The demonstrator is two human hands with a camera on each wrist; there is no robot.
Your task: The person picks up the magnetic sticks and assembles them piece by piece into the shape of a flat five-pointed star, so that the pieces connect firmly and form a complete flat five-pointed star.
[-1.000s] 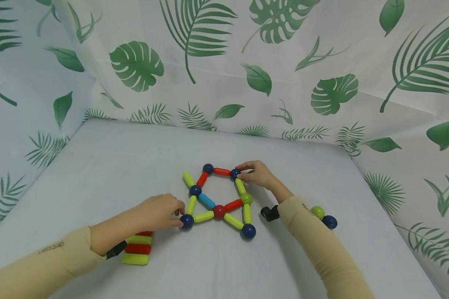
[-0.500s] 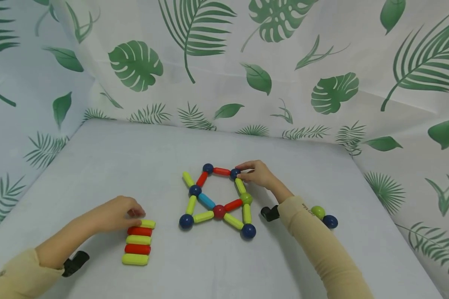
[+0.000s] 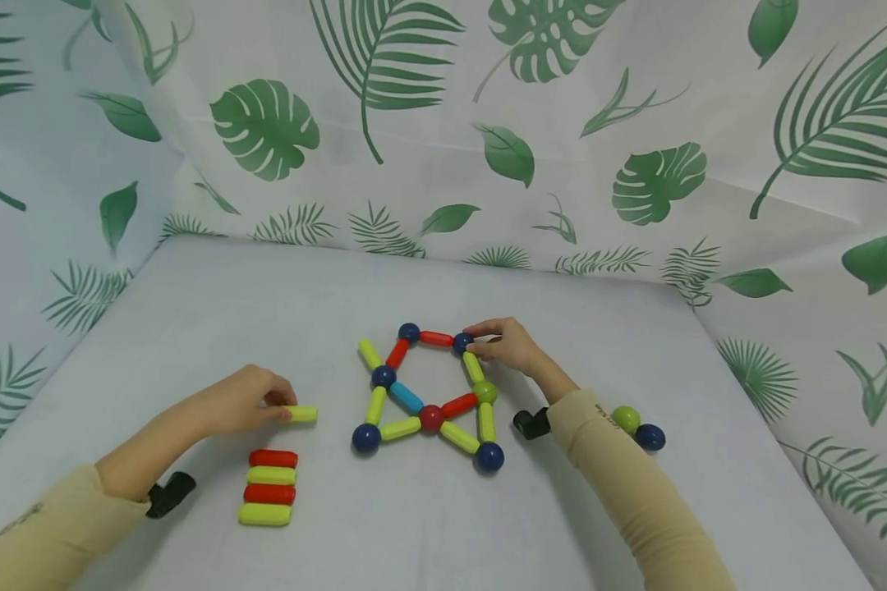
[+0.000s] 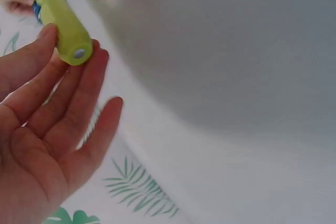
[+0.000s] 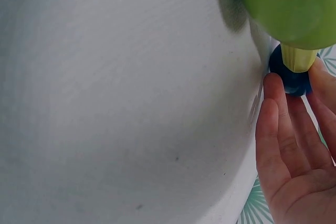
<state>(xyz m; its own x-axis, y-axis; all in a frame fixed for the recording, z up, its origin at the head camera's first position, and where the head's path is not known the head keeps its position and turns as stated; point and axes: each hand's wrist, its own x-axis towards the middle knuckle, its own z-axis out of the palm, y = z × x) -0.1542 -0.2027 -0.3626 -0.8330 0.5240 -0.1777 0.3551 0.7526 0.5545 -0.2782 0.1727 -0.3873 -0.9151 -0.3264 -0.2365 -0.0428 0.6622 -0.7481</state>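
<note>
While pinching a lime rod (image 3: pixel 302 414) between thumb and fingertips of the left hand (image 3: pixel 247 400), just beyond a row of four red and lime rods (image 3: pixel 271 475), holds a dark blue ball (image 3: pixel 461 342) between thumb and fingers of the right hand (image 3: pixel 510 342), at the far right corner of a five-sided frame (image 3: pixel 431 419) lying on the white table (image 3: pixel 429 533). Reaches in with both forearms from the near edge, left little finger spread away from the rod. Has a green ball (image 3: pixel 626 419) and a second blue ball (image 3: pixel 650 437) side by side, just past the right sleeve (image 3: pixel 636 492).
</note>
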